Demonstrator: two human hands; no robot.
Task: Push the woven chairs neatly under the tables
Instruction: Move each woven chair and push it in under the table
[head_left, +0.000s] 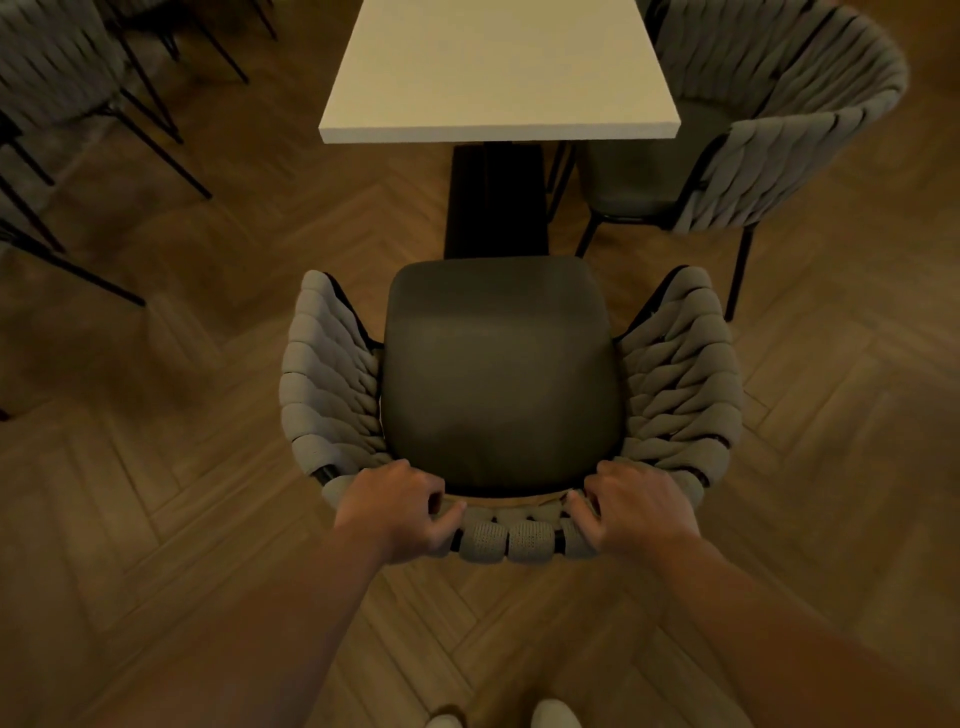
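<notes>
A grey woven chair (680, 374) with a dark seat cushion stands in front of me, facing a white table (498, 67). Its seat front lies short of the table's near edge, just before the dark table base (496, 202). My left hand (397, 506) grips the top of the woven backrest on its left side. My right hand (636, 506) grips the same backrest rim on its right side, fingers curled over the weave.
A second woven chair (779, 104) stands at the table's right side, partly under it. More woven chairs with thin black legs (57, 67) crowd the upper left. Herringbone wood floor (156, 415) surrounds everything. My shoes (556, 714) show at the bottom edge.
</notes>
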